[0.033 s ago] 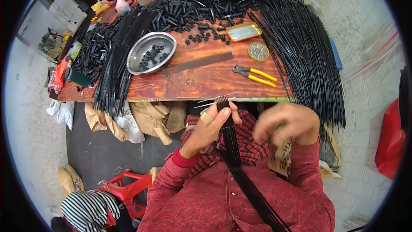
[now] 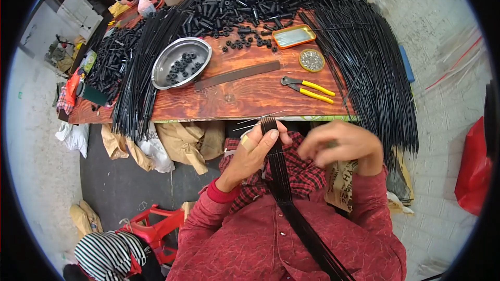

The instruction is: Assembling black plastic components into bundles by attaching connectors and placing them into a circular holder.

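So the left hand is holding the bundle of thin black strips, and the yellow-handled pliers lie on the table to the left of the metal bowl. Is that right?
Not quite: in the head view, the yellow-handled pliers lie on the table to the right of the metal bowl. The left hand is indeed holding the bundle of thin black strips.

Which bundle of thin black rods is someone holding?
The slim bundle in the left hand, running down across the red shirt. The left-side bundle and wider right-side bundle lie on the table.
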A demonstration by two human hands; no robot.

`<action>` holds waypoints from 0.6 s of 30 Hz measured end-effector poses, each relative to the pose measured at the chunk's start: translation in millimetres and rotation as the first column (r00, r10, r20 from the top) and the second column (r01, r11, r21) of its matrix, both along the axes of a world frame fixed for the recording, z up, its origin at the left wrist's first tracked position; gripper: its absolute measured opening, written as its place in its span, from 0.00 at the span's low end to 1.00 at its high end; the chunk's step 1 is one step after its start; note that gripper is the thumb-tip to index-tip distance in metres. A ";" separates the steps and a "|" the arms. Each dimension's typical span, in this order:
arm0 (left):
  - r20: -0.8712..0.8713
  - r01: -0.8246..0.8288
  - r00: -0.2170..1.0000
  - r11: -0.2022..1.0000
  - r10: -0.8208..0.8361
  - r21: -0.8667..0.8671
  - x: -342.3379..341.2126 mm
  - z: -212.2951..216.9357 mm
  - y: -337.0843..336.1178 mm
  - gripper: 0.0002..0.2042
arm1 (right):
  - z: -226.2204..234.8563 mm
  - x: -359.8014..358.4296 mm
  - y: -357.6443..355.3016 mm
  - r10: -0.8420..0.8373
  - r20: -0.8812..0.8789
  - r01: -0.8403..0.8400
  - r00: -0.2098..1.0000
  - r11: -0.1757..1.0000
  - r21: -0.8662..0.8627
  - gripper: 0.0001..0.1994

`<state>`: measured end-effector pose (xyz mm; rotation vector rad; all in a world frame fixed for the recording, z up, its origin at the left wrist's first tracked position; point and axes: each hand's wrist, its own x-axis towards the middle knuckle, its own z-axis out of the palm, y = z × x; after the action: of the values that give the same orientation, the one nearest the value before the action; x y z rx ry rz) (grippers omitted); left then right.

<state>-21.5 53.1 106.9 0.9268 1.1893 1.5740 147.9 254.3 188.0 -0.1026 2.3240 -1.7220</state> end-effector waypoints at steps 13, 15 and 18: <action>0.100 -0.106 0.989 0.994 0.108 -0.026 1.6 17.7 -6.8 0.32 | -71.6 -33.1 -83.7 -0.342 0.024 0.290 0.940 0.756 -0.587 0.14; 0.222 -0.108 0.970 0.994 0.097 0.036 -5.0 16.3 -10.9 0.33 | -68.1 -35.3 -82.7 -0.326 0.041 0.289 0.944 0.765 -0.575 0.13; 0.337 -0.152 0.934 0.985 0.117 0.079 -9.2 17.7 -6.1 0.31 | -61.4 -40.7 -84.8 -0.291 0.103 0.297 0.951 0.772 -0.562 0.13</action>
<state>-30.7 47.0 124.6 0.6211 0.9546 1.8337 107.2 169.5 126.5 0.1775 1.7964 -2.5288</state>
